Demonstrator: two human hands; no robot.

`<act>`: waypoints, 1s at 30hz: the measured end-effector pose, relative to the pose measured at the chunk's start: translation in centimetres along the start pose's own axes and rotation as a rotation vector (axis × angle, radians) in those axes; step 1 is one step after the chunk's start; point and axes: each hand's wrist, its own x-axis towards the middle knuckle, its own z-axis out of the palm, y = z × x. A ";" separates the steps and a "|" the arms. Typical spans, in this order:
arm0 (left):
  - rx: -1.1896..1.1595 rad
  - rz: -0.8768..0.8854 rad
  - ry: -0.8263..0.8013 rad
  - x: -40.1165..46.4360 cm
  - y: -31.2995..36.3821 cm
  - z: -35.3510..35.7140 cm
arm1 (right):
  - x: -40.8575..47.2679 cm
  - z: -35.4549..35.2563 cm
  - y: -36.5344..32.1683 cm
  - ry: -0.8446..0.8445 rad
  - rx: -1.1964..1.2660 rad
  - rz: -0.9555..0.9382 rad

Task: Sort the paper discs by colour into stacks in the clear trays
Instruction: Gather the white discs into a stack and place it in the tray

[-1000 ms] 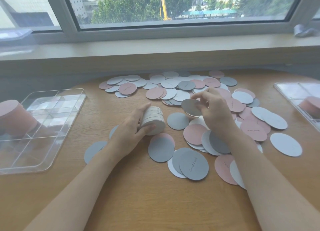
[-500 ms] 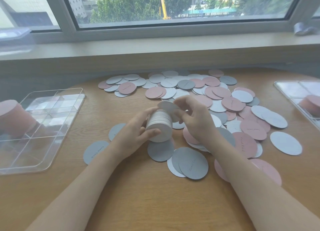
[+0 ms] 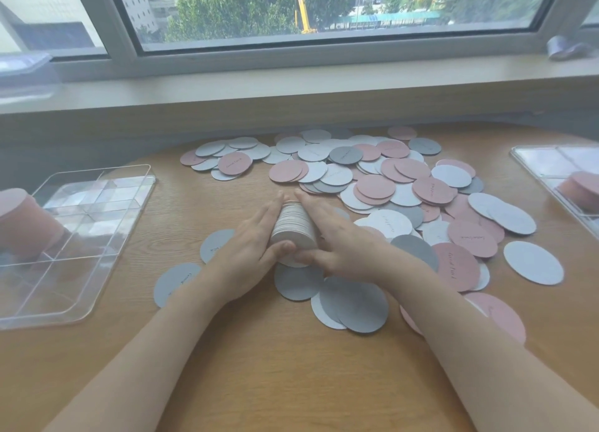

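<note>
A thick stack of grey paper discs [image 3: 293, 225] stands in the middle of the table, clasped between both palms. My left hand [image 3: 251, 250] wraps its left side, thumb against the front. My right hand [image 3: 337, 237] covers its right side, fingers stretched along the far edge. Loose pink, grey and white discs [image 3: 376, 185] lie spread behind and to the right. A clear compartment tray [image 3: 81, 237] at the left holds a pink stack [image 3: 24, 224]. Another clear tray [image 3: 551, 169] at the right edge holds a pink stack [image 3: 581, 188].
The wooden table [image 3: 275, 366] has bare surface in front of my arms. Two grey discs [image 3: 176, 282] lie left of my left wrist. A window sill [image 3: 291, 81] runs along the back, with a plastic box [image 3: 22, 71] at its left end.
My right hand carried a grey disc from the pile over to the stack, laid it on top, then closed against the stack's right side. My left hand kept hold of the stack.
</note>
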 end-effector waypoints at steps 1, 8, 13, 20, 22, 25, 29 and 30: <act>0.000 0.005 -0.023 0.0 -0.1 -0.1 | 0.0 0.1 0.0 0.007 0.016 -0.007; -0.140 0.092 -0.049 0.0 0.3 -0.1 | 0.0 0.9 -0.5 0.028 0.030 -0.060; -0.115 0.117 -0.026 0.0 0.1 -0.5 | -0.9 -0.7 -1.0 -0.022 0.067 -0.011; -0.092 0.094 -0.040 -0.2 -0.2 -0.5 | -1.5 -6.7 2.6 0.329 -0.080 0.392; -0.098 0.100 -0.043 -0.1 -0.2 -0.4 | -2.6 -8.0 4.4 0.267 -0.302 0.629; -0.104 0.098 -0.037 -0.1 -0.2 -0.3 | -3.6 -8.6 5.7 0.177 -0.388 0.721; -0.105 0.104 -0.027 0.0 -0.2 -0.2 | -3.5 -8.3 5.2 0.153 -0.456 0.742; -0.105 0.104 -0.026 0.0 -0.2 -0.2 | -3.4 -8.1 5.0 0.133 -0.463 0.747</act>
